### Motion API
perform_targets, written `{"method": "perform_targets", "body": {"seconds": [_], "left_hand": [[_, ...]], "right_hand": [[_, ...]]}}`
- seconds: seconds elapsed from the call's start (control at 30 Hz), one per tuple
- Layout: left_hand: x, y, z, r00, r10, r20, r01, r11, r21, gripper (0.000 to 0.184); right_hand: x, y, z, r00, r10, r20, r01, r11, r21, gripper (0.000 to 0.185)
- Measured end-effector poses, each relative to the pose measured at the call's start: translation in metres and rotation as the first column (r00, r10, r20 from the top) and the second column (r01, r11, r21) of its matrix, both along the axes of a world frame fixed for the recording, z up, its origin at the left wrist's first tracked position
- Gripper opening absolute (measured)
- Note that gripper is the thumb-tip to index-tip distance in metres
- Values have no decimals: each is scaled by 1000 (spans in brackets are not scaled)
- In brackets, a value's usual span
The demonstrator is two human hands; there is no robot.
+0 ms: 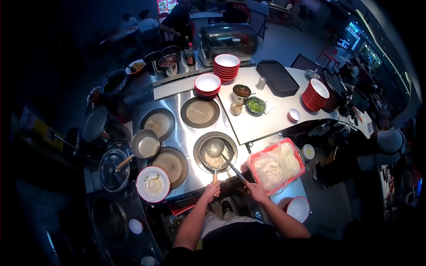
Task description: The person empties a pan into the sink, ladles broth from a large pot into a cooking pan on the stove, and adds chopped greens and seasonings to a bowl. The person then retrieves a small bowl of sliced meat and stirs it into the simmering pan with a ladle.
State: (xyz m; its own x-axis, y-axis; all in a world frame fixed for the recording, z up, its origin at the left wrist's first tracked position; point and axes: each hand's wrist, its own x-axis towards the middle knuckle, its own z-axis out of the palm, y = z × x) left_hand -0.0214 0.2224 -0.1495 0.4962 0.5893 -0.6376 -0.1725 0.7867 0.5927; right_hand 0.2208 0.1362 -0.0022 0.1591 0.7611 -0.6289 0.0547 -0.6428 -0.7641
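Observation:
My left hand is closed round the wooden handle of a small pan, which sits over the front right burner with pale food in it. In my right hand is the handle of a ladle, its round bowl over the pan. Just right of the pan and beyond my right hand lies a red tray of pale dough-like food under clear plastic. A second pan with a wooden handle rests between the left burners. Near it stands a red-rimmed bowl with food remains.
Stacked red bowls stand at the back, another stack at the right. A pot of dark sauce and a bowl of chopped greens sit on the white counter. A person is at the far right.

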Motion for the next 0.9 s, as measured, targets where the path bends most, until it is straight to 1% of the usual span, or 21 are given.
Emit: {"method": "perform_targets", "body": {"seconds": [0.03,0.13,0.2,0.23,0.27,0.33,0.37,0.4,0.5,0.53,0.63,0.73,0.83,0.9], "left_hand": [[-2,-1,-3,999,-30,-12,31,999,25,35],[-11,-2,1,994,-10,112,21,995,-97,54],[-19,-13,5,986,33,163,-6,986,-167,63],[-23,-21,-1,980,56,189,-16,979,-204,68],[-27,-31,-13,976,58,211,-11,976,-217,68],[-29,-53,-55,994,49,103,-19,962,-273,67],[-28,-63,-78,998,43,47,-27,954,-299,66],[-28,-72,-83,999,39,18,-33,960,-277,56],[-6,-81,-95,975,51,-216,-97,974,-206,44],[0,-80,-102,974,83,-210,-128,968,-213,42],[23,-72,-114,956,92,-279,-148,971,-188,43],[36,-64,-127,957,101,-272,-155,971,-184,41],[48,-57,-130,952,110,-284,-163,971,-173,38],[55,-54,-129,945,118,-304,-169,975,-146,36]], "right_hand": [[-3,-2,2,1000,-20,-22,19,1000,-13,39],[1,-5,-2,989,-74,-128,68,996,-51,41],[3,-6,-12,999,11,48,-12,999,38,41],[4,-6,-13,989,48,140,-58,996,74,42],[5,-9,-14,966,60,251,-94,987,127,41],[1,-14,-5,886,67,459,-184,960,213,40],[0,-17,-1,866,54,497,-187,957,222,37],[-2,-20,3,844,42,535,-193,954,230,35],[-3,-29,10,769,14,639,-222,944,246,28],[-2,-34,12,742,7,670,-233,940,248,26],[5,-38,17,663,18,749,-314,914,256,28],[8,-38,28,630,30,776,-323,919,227,28],[8,-37,34,653,26,757,-300,927,227,27],[12,-36,34,676,10,737,-308,912,271,28]]}}
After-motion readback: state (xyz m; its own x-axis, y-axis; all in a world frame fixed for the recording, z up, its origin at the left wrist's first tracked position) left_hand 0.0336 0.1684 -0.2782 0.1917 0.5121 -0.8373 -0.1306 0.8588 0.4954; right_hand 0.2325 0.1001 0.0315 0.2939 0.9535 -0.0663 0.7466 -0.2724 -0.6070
